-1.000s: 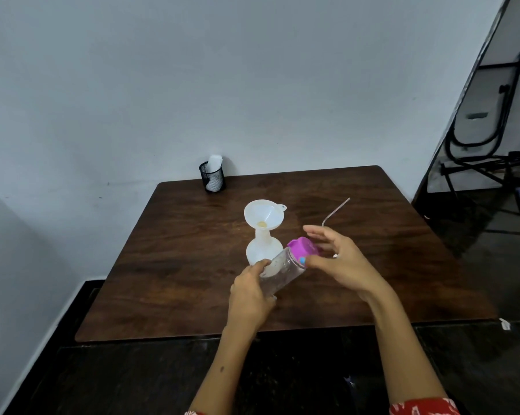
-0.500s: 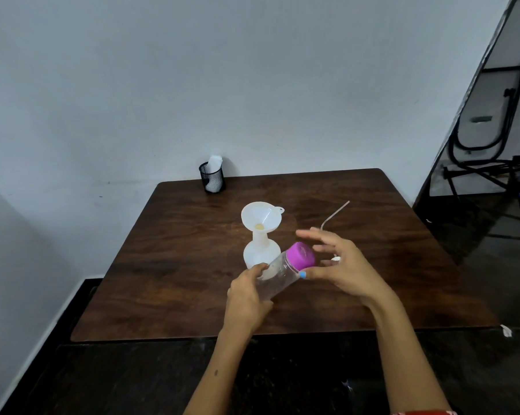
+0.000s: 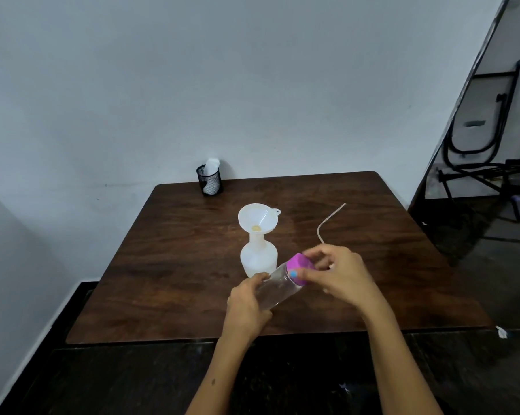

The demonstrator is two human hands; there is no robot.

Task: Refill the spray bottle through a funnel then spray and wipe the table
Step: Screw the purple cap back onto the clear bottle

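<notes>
Gripping the clear refill bottle [image 3: 275,290] tilted above the table [image 3: 169,265], the left hand [image 3: 246,307] wraps its smooth, probably slippery barrel; the right hand [image 3: 339,274] pinches its purple cap [image 3: 300,267], beside the funnel-topped spray bottle [image 3: 258,257].

On the table [image 3: 175,265]: one white spray bottle [image 3: 258,259], one funnel [image 3: 257,218], one clear bottle [image 3: 278,290] with one purple cap [image 3: 300,266], one dip tube [image 3: 327,221], one mesh cup [image 3: 210,180]. Two hands.
</notes>
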